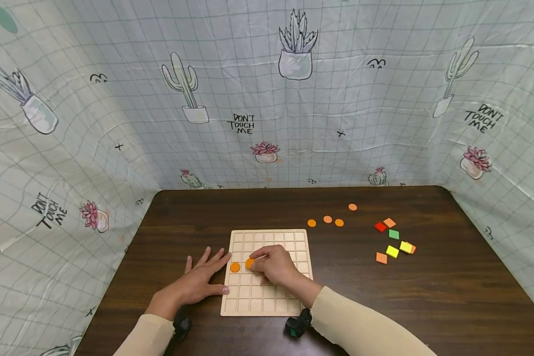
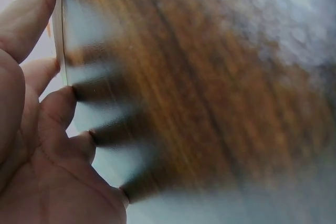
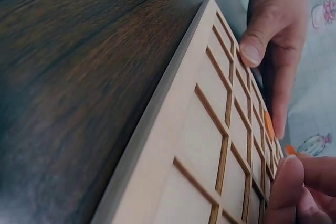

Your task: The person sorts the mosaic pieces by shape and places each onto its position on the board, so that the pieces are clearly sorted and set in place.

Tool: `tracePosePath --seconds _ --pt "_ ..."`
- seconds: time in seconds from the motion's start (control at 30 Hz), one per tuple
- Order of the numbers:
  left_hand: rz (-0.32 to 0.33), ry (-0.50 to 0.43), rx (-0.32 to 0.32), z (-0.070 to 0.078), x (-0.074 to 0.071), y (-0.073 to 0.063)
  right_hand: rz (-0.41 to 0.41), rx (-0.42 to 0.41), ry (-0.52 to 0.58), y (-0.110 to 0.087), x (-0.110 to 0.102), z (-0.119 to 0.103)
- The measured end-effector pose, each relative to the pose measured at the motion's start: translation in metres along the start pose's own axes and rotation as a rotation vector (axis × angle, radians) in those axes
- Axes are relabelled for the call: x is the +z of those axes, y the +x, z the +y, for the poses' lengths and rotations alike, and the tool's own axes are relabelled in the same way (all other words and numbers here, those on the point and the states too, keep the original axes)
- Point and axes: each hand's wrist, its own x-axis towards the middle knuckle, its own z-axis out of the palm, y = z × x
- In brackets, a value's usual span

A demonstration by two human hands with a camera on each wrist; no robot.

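A pale wooden grid board [image 1: 267, 312] with recessed square cells lies on the dark table. My right hand [image 1: 275, 266] is over its middle and pinches an orange disc [image 1: 249, 263] between thumb and fingers; the disc's edge also shows in the right wrist view. Another orange disc [image 1: 235, 267] sits in a cell by the board's left edge. My left hand [image 1: 199, 279] lies spread at that edge, thumb and index fingertip touching the rim, the other fingers straight on the table. In the left wrist view the left hand [image 2: 58, 166] shows from its palm side.
Several loose orange discs, one of them a disc [image 1: 311, 223] just past the board's far right corner, lie behind the board. Farther right are scattered square tiles: red [image 1: 380, 227], green [image 1: 393, 234], yellow [image 1: 392, 252] and orange [image 1: 381, 258]. A printed curtain [image 1: 267, 99] surrounds the table.
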Motion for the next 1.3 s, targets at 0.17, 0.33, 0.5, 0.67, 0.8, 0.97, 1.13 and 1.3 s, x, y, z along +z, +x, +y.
tracePosePath --seconds 0.17,0.33,0.5,0.67,0.8,0.97,1.13,1.3 --pt "0.005 0.001 0.003 0.0 0.001 0.001 0.01 -0.019 -0.055 0.001 0.005 -0.001" --pt "0.012 0.002 0.002 -0.002 0.0 -0.001 0.029 -0.05 -0.128 0.001 0.009 -0.003" --pt "0.014 -0.002 0.008 -0.002 0.0 -0.002 0.041 -0.057 -0.178 0.0 0.011 -0.005" --pt "0.016 -0.014 0.015 0.0 0.0 -0.002 0.054 -0.064 -0.213 0.0 0.013 -0.006" --pt "0.018 -0.009 0.014 -0.001 0.0 -0.001 0.08 -0.085 -0.276 0.0 0.015 -0.006" --pt "0.019 -0.003 0.004 -0.002 0.001 -0.001 0.099 -0.112 -0.355 -0.001 0.016 -0.006" --pt "0.024 -0.003 0.001 -0.002 0.001 -0.002 0.097 -0.134 -0.395 -0.001 0.016 -0.006" --pt "0.026 -0.007 0.004 0.0 0.001 -0.002 0.118 -0.16 -0.446 -0.001 0.019 -0.003"
